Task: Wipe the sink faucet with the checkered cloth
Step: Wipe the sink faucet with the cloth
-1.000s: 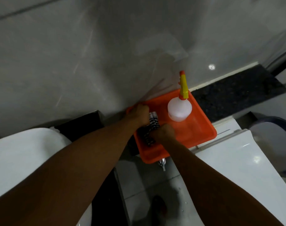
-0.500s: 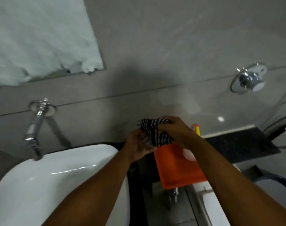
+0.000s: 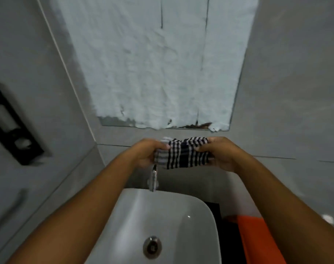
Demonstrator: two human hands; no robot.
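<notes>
Cloth: the checkered cloth point(image 3: 183, 153), earlier bunched over the orange tray point(image 3: 257, 239), is now stretched between left hand point(image 3: 147, 153) and right hand point(image 3: 217, 152).
Faucet: the faucet point(image 3: 153, 178) now sits just beneath the grip.

Glossy sink point(image 3: 200, 216), seemingly chrome faucet point(image 3: 152, 178)

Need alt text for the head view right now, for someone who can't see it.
Both hands, left hand and right hand, stretch a checkered cloth just above the chrome faucet. Below sits a white sink; an orange tray shows lower right.
</notes>
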